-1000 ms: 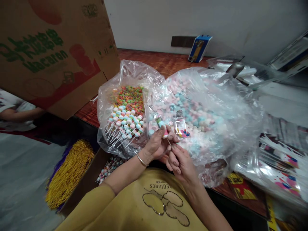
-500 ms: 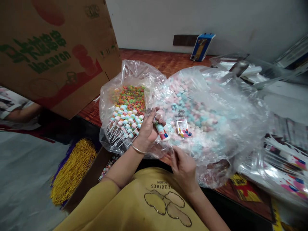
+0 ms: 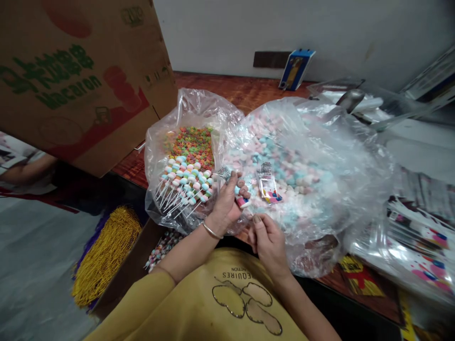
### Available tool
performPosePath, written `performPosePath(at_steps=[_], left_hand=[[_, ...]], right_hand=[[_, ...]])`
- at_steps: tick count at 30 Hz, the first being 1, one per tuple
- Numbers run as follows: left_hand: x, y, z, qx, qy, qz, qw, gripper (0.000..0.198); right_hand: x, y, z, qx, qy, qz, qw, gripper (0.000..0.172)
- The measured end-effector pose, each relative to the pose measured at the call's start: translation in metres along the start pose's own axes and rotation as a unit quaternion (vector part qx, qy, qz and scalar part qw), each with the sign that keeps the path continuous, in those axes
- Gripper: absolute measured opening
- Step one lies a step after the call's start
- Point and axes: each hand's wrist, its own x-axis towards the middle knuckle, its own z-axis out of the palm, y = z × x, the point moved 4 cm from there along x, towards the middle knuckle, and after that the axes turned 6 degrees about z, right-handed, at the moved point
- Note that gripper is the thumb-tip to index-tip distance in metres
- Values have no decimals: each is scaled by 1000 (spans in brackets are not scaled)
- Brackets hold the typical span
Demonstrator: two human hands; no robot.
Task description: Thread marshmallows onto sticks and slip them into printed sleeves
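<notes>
My left hand (image 3: 229,201), with a bangle at the wrist, is closed around a small printed plastic wrapper (image 3: 243,202) with a marshmallow pop in it; the fingers cover most of it. Just below and to the right, my right hand (image 3: 268,237) pinches the pop's thin white stick, mostly hidden by the fingers. A flat printed wrapper (image 3: 269,187) lies on a large clear bag of pink, blue and white marshmallows (image 3: 305,175). Left of my hands, several marshmallow pops on white sticks (image 3: 188,180) rest on a bag of colourful ring-shaped candies (image 3: 194,142).
A big cardboard box (image 3: 81,90) stands at the left, with another person's arm (image 3: 28,168) beyond it. Below are gold beaded strands (image 3: 110,255) and an open carton (image 3: 124,270) holding more pops. Stacked printed wrappers (image 3: 423,241) lie right; a metal scoop (image 3: 351,99) sits behind.
My left hand has moved slightly right and down, its fingers now covering more of the wrapper. My right hand has shifted a little up and stays close beside it.
</notes>
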Motion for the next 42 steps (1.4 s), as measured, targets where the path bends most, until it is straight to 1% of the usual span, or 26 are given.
performPosePath(at_steps=[1, 3, 5, 7, 9, 11, 12, 13, 15, 17, 18, 19, 21, 23, 24, 25, 27, 29, 31, 33, 35, 36, 37, 39, 41, 42], left_hand=[[0, 1, 0, -10, -19, 0, 1000, 31], [-2, 2, 2, -28, -59, -5, 998, 33], [-4, 2, 5, -32, -92, -16, 995, 36], [-6, 2, 6, -13, -96, -17, 995, 38], [-7, 3, 6, 23, -68, -7, 997, 39], [-8, 4, 7, 58, -24, 5, 998, 38], [-8, 4, 7, 71, -4, 6, 997, 37], [-8, 4, 8, 80, 11, 6, 997, 37], [-9, 3, 10, 91, 32, 10, 995, 38], [-10, 1, 11, 100, 45, 24, 994, 39], [-11, -1, 11, 102, 49, 32, 993, 39], [-12, -2, 11, 102, 50, 40, 993, 39], [-14, -3, 10, 92, 35, 48, 994, 38], [-17, -2, 10, 74, -13, 33, 997, 38], [-18, 0, 10, 68, -48, 13, 996, 38], [-20, 1, 10, 66, -86, -11, 994, 39], [-23, 5, 7, 80, -148, -58, 984, 41], [-23, 9, 2, 101, -175, -81, 976, 42], [-21, 11, -3, 112, -169, -82, 976, 44], [-19, 9, -6, 114, -145, -71, 980, 46], [-18, 6, -7, 120, -118, -54, 984, 46], [-18, 4, -6, 124, -108, -45, 985, 45], [-18, 2, -5, 127, -100, -36, 986, 44], [-18, 0, -2, 126, -87, -14, 988, 42], [-18, 1, 0, 123, -67, 13, 990, 40], [-18, 2, 0, 124, -57, 24, 990, 39]], right_hand=[[0, 2, 5, 108, -41, 80, 990, 32], [-2, 2, 16, 266, -119, 187, 938, 34], [-3, 0, 23, 331, -178, 228, 898, 33], [-1, 1, 23, 315, -191, 218, 904, 32], [4, 2, 15, 204, -145, 140, 958, 32], [8, -1, 4, -3, -58, -5, 998, 30], [8, -4, 0, -118, -13, -91, 989, 29], [7, -7, -1, -221, 24, -173, 959, 26], [4, -9, 0, -367, 71, -297, 879, 22], [3, -9, 3, -431, 91, -350, 827, 21], [3, -9, 4, -437, 93, -350, 824, 22], [4, -9, 4, -424, 89, -336, 837, 22], [8, -7, 3, -339, 61, -258, 903, 26], [12, -3, 2, -172, 14, -121, 978, 31], [13, 0, 2, -66, -12, -41, 997, 33], [14, 3, 3, 41, -38, 36, 998, 34], [14, 5, 7, 217, -94, 152, 960, 36], [14, 4, 10, 306, -139, 212, 918, 35], [14, 4, 11, 317, -153, 224, 909, 34], [15, 3, 6, 260, -120, 178, 942, 34], [16, -1, -2, 107, -49, 65, 991, 31], [15, -6, -6, 1, -4, -10, 1000, 30], [13, -10, -9, -112, 38, -87, 989, 29], [7, -16, -9, -306, 108, -213, 921, 28], [3, -16, -7, -420, 156, -280, 849, 24], [1, -14, -7, -451, 168, -294, 826, 23]])
